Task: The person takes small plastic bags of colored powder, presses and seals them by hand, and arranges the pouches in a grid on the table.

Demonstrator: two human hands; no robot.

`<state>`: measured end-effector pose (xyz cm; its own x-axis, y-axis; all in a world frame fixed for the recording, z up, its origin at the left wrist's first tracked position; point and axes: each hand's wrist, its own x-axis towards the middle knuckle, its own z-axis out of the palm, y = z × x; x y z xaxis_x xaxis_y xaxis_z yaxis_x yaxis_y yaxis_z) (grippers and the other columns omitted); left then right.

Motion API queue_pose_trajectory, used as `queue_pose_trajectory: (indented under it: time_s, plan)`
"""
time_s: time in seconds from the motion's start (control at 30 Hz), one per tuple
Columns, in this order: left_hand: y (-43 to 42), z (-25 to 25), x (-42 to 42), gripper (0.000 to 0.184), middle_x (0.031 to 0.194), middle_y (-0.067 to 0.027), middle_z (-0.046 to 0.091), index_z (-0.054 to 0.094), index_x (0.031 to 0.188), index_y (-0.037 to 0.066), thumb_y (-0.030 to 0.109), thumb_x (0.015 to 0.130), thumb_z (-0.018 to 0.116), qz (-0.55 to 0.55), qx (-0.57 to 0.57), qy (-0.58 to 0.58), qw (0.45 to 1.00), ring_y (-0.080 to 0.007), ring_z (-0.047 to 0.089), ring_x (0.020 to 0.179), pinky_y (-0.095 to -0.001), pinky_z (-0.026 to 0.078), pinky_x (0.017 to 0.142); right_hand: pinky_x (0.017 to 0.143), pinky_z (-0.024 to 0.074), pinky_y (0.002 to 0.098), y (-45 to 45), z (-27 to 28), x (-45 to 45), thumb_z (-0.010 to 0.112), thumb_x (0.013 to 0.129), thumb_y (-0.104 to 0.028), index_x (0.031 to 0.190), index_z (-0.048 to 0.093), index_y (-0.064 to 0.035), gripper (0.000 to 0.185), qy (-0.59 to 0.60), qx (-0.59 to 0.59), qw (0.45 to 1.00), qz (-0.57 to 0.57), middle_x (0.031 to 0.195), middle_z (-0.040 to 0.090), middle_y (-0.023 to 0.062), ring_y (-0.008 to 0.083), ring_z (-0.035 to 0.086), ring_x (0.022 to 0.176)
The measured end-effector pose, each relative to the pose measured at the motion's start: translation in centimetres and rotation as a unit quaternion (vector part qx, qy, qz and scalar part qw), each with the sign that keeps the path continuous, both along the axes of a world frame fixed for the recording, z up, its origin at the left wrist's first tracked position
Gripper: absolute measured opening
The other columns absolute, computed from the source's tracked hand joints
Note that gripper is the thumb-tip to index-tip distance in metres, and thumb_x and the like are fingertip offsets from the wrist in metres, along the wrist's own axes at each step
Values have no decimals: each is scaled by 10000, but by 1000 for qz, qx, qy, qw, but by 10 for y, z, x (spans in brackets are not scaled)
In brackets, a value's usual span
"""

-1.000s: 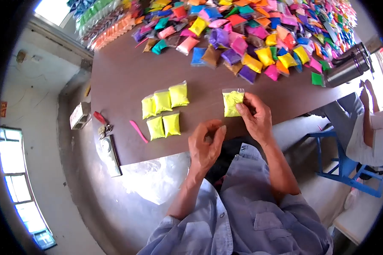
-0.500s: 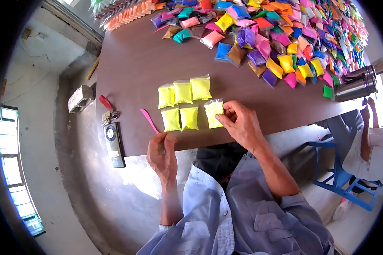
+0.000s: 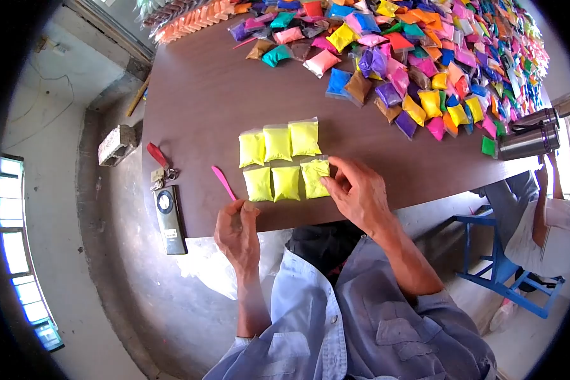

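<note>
My right hand (image 3: 360,193) pinches the right edge of a small clear bag of bright yellow material (image 3: 313,179), at the right end of the near row. To its left, two similar yellow bags (image 3: 285,183) lie side by side. A far row of three more yellow bags (image 3: 277,143) lies just behind. My left hand (image 3: 237,229) is closed at the table's front edge, fingers curled and thumb against them; whether anything is inside is hidden. Just beyond its fingertips lies a pink plastic knife (image 3: 223,182), its lower end close to the hand.
A large pile of multicoloured bags (image 3: 424,69) covers the far right of the brown table (image 3: 196,114). A metal flask (image 3: 529,140) stands at the right. Keys (image 3: 160,174) and a phone (image 3: 169,218) lie on the left edge. Another person sits near a blue stool (image 3: 497,266).
My right hand has moved the yellow bag left and down, closing the gap to the near row. My left hand has shifted slightly left. The view has shifted a little.
</note>
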<state>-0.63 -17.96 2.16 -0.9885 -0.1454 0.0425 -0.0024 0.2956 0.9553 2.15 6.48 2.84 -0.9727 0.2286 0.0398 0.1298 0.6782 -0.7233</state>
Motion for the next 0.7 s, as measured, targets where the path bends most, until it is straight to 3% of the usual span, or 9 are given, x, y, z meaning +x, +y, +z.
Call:
queue_pose_trajectory:
  time_s: [0.07, 0.33, 0.4, 0.43, 0.6, 0.7]
  plan:
    - [1, -3, -2, 253, 850, -98, 726, 684, 1047, -40, 205, 993, 717, 4, 11, 0, 1000, -155, 704, 795, -271, 557, 760, 686, 605, 366, 0, -9, 1, 766, 922, -224, 1172, 701, -30, 322, 89, 30, 995, 18, 980, 729, 139, 267, 737, 787]
    - [16, 15, -18, 230, 867, -95, 716, 675, 1047, -38, 183, 993, 708, -2, -16, 27, 999, -159, 701, 793, -281, 563, 735, 640, 591, 392, -2, -9, 0, 774, 900, -223, 1105, 705, -87, 255, 119, 64, 990, 34, 919, 681, 98, 294, 715, 759]
    - [20, 17, -24, 208, 863, -95, 720, 674, 1025, -27, 174, 988, 711, -22, -19, 48, 998, -144, 697, 790, -265, 545, 705, 639, 590, 397, -1, -9, 1, 773, 900, -224, 1097, 702, -93, 247, 128, 68, 989, 37, 929, 682, 97, 303, 713, 760]
    - [27, 25, -28, 173, 802, -30, 686, 685, 1041, 3, 168, 990, 705, -31, -26, 63, 997, -55, 583, 688, -202, 451, 625, 636, 589, 400, 1, -11, 2, 768, 902, -219, 1094, 697, -95, 239, 132, 46, 990, 23, 936, 681, 99, 308, 711, 760]
    - [45, 52, -72, 116, 843, -35, 678, 678, 1025, -4, 95, 973, 708, -62, -55, 114, 990, -62, 593, 709, -207, 470, 647, 606, 582, 382, 27, -7, 14, 776, 886, -147, 1042, 718, -82, 178, 160, -11, 986, -42, 904, 680, 106, 287, 701, 699]
    - [63, 70, -121, 119, 836, -58, 715, 708, 1042, 11, 96, 959, 707, -97, -109, 183, 972, -113, 668, 742, -264, 526, 679, 599, 580, 353, 53, -5, 23, 786, 867, -114, 1024, 732, -67, 172, 164, -18, 983, -80, 923, 702, 113, 265, 709, 688]
